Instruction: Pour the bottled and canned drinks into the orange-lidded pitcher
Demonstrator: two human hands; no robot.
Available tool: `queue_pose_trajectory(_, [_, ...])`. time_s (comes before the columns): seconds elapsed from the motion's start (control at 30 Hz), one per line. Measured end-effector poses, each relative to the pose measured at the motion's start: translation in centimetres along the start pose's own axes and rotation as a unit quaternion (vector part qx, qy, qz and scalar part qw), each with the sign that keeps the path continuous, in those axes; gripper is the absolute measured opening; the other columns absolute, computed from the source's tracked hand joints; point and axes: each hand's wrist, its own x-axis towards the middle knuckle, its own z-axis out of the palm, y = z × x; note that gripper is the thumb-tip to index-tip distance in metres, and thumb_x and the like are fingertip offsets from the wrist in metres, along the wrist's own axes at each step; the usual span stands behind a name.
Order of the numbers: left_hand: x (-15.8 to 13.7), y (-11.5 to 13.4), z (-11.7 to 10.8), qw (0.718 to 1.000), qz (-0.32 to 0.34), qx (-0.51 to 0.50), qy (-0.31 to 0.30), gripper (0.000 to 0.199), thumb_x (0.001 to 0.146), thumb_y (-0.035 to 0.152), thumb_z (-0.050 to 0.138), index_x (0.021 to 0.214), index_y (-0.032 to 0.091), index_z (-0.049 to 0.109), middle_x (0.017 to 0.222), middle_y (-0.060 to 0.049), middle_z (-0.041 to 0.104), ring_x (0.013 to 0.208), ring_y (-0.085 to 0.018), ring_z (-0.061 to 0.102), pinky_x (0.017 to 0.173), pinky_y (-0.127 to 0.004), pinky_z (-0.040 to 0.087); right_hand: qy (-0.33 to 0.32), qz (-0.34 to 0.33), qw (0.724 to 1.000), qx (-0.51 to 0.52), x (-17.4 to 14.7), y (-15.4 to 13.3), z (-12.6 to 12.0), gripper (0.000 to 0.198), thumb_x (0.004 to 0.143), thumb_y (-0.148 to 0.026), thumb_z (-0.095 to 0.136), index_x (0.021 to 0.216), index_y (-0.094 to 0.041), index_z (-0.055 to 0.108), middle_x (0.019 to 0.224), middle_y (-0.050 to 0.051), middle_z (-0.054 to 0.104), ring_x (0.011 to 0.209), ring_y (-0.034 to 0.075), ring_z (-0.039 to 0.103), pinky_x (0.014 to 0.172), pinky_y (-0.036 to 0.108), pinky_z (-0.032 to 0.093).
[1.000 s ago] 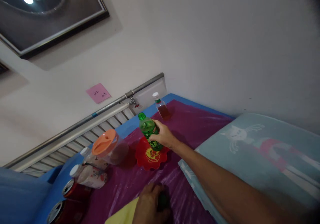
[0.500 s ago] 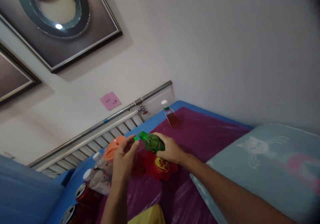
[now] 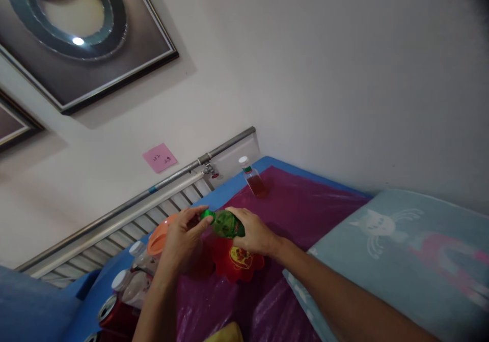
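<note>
Translucent green plastic bottle (image 3: 226, 225) at clock centre, tilted, neck toward 10 o'clock. Left hand (image 3: 185, 237) pinches small green plastic cap (image 3: 207, 214) at the mouth; seating unclear. Right hand (image 3: 255, 231) grips body from 3 o'clock, scalloped red plate (image 3: 239, 271) at 5. Best: cap square to neck, body steady, no squeezing.

left of the red dish (image 3: 222, 261), the left hand (image 3: 183, 236) is bare and slim-fingered, its wrist and left forearm (image 3: 159, 298) uncovered. at the dish's right edge, the right hand (image 3: 256, 234) is bare too, its right forearm (image 3: 328, 287) uncovered and narrowest at the wrist.
</note>
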Motion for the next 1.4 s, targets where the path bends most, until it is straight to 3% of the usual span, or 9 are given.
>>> queue_pose_trajectory(0.17, [-0.6,-0.5,1.2,0.996,0.041,-0.038,0.074,0.072,0.067,0.049,0.075,0.131,0.023,0.055,0.127,-0.010,0.059,0.097,-0.020,0.061,0.079,-0.032,0.052,0.048,0.038,0.996,0.069,0.5,0.1,-0.7,0.064,0.060,-0.015,0.065,0.123,-0.020,0.055,0.115,0.006,0.067,0.103,0.024,0.062,0.091,0.036,0.048])
queue_pose_trajectory(0.27, [-2.1,-2.1,1.9,0.993,0.026,-0.044,0.104,0.064,0.069,0.053,0.073,0.125,0.023,0.059,0.121,-0.009,0.063,0.094,-0.020,0.062,0.078,-0.032,0.052,0.117,0.094,0.985,0.080,1.0,0.7,-1.9,0.064,0.059,-0.017,0.066,0.122,-0.022,0.057,0.102,0.002,0.070,0.092,0.022,0.065,0.084,0.033,0.052])
queue_pose_trajectory(0.47, [-5.4,-8.0,4.3,0.999,-0.007,-0.024,0.021,0.045,0.072,0.054,0.068,0.101,0.020,0.070,0.083,-0.004,0.071,0.076,-0.019,0.066,0.071,-0.029,0.053,0.239,0.145,0.960,0.015,1.9,4.2,-4.1,0.068,0.062,-0.024,0.065,0.129,-0.021,0.052,0.115,0.006,0.066,0.104,0.024,0.061,0.097,0.040,0.046])
queue_pose_trajectory(0.7, [-7.5,-13.3,7.1,0.999,-0.003,-0.036,0.024,0.036,0.079,0.049,0.061,0.096,0.020,0.071,0.093,-0.008,0.075,0.078,-0.021,0.069,0.073,-0.031,0.054,0.287,0.182,0.940,-0.038,2.1,8.4,-5.1,0.074,0.060,-0.030,0.065,0.130,-0.016,0.049,0.118,0.010,0.064,0.108,0.027,0.060,0.099,0.043,0.044])
queue_pose_trajectory(0.93, [-8.1,-13.5,6.5,0.998,0.053,-0.026,0.036,0.024,0.084,0.039,0.058,0.095,0.022,0.071,0.095,-0.006,0.074,0.087,-0.019,0.070,0.077,-0.028,0.054,0.253,0.218,0.939,-0.084,2.1,9.3,-5.2,0.073,0.060,-0.028,0.064,0.130,-0.015,0.048,0.113,0.008,0.067,0.103,0.024,0.062,0.093,0.037,0.049])
queue_pose_trajectory(1.07, [-8.2,-13.1,5.9,0.992,0.103,-0.018,0.067,0.019,0.086,0.033,0.057,0.095,0.022,0.070,0.091,-0.004,0.073,0.082,-0.016,0.069,0.074,-0.024,0.055,0.234,0.255,0.926,-0.152,2.1,8.7,-5.8,0.074,0.063,-0.019,0.058,0.135,-0.014,0.043,0.124,0.010,0.063,0.109,0.022,0.060,0.092,0.034,0.048])
queue_pose_trajectory(1.17, [-8.1,-13.0,5.8,0.985,0.147,-0.010,0.095,0.017,0.086,0.030,0.058,0.095,0.023,0.070,0.088,-0.003,0.073,0.078,-0.014,0.070,0.070,-0.021,0.055,0.212,0.292,0.904,-0.231,1.8,7.8,-6.7,0.055,0.072,-0.016,0.050,0.127,-0.012,0.050,0.123,0.013,0.062,0.109,0.023,0.059,0.090,0.034,0.046])
queue_pose_trajectory(1.3, [-8.0,-13.3,5.7,0.973,0.196,0.013,0.124,0.015,0.087,0.028,0.058,0.096,0.023,0.069,0.089,-0.001,0.074,0.079,-0.013,0.071,0.071,-0.019,0.055,0.074,0.333,0.887,-0.310,0.9,6.7,-6.7,0.016,0.078,-0.013,0.051,0.082,-0.017,0.066,0.082,0.006,0.070,0.078,0.020,0.063,0.071,0.029,0.045])
queue_pose_trajectory(1.4, [-8.0,-13.5,5.7,0.969,0.209,0.028,0.129,0.015,0.087,0.028,0.058,0.096,0.023,0.069,0.089,-0.001,0.074,0.079,-0.012,0.071,0.071,-0.017,0.055,-0.048,0.357,0.867,-0.345,0.3,6.4,-5.7,0.010,0.082,-0.019,0.063,0.073,-0.016,0.064,0.073,0.001,0.067,0.069,0.016,0.062,0.068,0.029,0.046])
